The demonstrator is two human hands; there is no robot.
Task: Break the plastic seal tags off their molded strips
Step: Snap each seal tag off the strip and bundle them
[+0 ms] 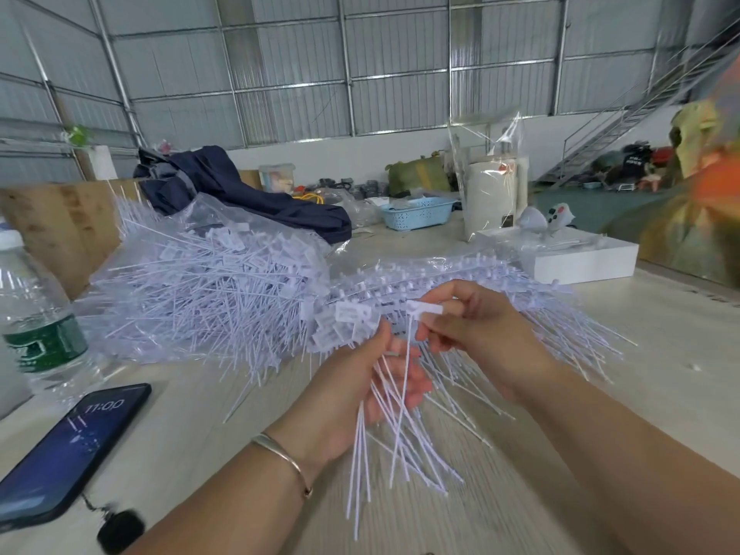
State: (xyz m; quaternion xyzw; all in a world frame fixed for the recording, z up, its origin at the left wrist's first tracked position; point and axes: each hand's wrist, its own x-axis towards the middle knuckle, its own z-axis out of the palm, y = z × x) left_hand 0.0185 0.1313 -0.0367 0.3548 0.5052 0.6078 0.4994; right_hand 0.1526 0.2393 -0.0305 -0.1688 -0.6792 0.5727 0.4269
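One white plastic seal tag point(425, 308) sits pinched at its flat rectangular head between my right hand's point(476, 334) thumb and curled fingers, its thin stiff tail hanging straight down across my left palm. My left hand point(360, 394) curls round a bundle of loose tags point(384, 414), their flag-shaped heads fanned above my thumb and their long slender tails spraying down and outward toward me like bristles. A thin metal bangle point(280, 454) circles that wrist.

Just behind my hands lie the molded strips point(460, 274), rows of small blocky heads on a spine, with tails splayed over the pale wood-grain table point(600, 394). To the left of them rises a big tangled heap of tags point(200, 290) resting partly on crinkled clear plastic bags.

At the near left lies a dark smartphone point(68, 446) with a glossy lit screen, and beside it stands a clear ribbed water bottle point(36, 310) with a green label. Farther back sit a crumpled navy cloth point(240, 194), a light blue perforated basket point(416, 212) and a flat white box point(580, 262).
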